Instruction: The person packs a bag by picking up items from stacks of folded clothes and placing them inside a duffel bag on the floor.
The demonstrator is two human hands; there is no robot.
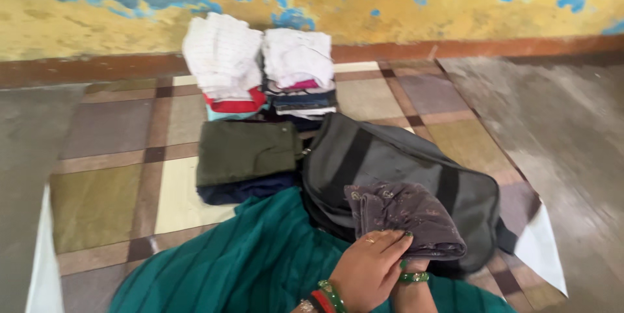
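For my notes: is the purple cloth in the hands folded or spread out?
Folded: the purple cloth lies in a thick layered bundle on the bag.

Lower centre of the frame: two bare hands, no sleeves showing. Left hand (370,267) wears a ring on one finger, small and gold-toned, and dark green polish on the nails. Left wrist carries stacked bangles (325,299), green and red, with a paler beaded one lowest at the frame edge. Right hand mostly hidden; its wrist bears a green bangle (414,277) with small glints. Lower centre-left: teal garment (240,261) with thin dark stripes, spreading in folds to the bottom edge.
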